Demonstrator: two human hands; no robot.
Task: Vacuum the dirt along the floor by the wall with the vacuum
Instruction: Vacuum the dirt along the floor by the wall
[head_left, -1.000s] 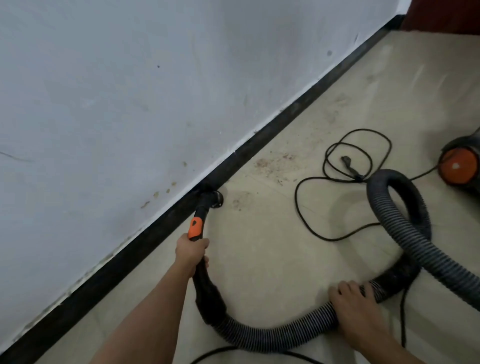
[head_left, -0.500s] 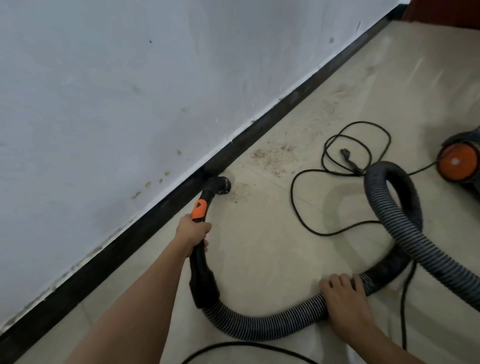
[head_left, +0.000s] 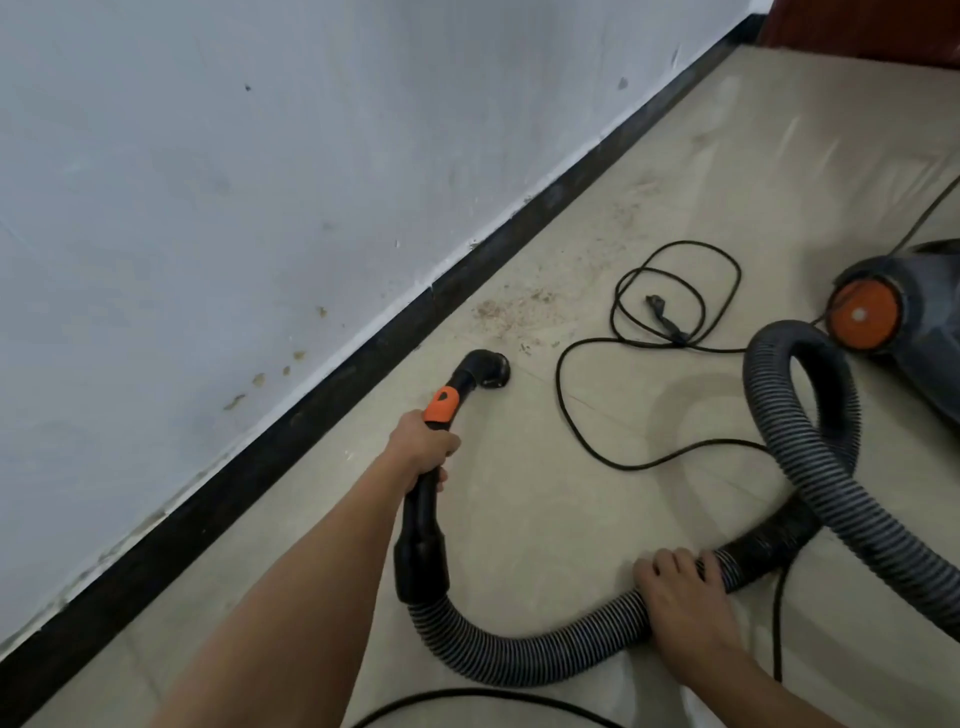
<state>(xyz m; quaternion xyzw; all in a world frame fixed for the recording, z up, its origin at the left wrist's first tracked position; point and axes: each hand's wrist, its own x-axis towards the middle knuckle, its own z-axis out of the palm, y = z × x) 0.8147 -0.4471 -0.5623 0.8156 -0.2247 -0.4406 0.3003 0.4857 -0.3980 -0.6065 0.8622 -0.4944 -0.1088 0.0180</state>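
My left hand (head_left: 422, 447) grips the black vacuum handle just below its orange collar (head_left: 441, 408). The round black nozzle (head_left: 488, 368) rests on the beige floor a short way out from the black baseboard (head_left: 363, 364). A patch of reddish-brown dirt (head_left: 511, 312) lies just beyond the nozzle, with fainter specks further along the wall. My right hand (head_left: 680, 597) holds the grey ribbed hose (head_left: 550, 654), which curves on the floor and loops up to the vacuum body (head_left: 904, 322) with its orange round cap at the right.
A black power cord (head_left: 670, 296) lies coiled on the floor between the nozzle and the vacuum body, its plug inside the loop. Another cord stretch runs along the bottom edge. The pale wall (head_left: 208, 182) fills the left. A dark red surface sits at the top right corner.
The nozzle has slid away from the baseboard and forward along the floor toward the dirt patch. My left hand moved with it. My right hand stays on the hose.
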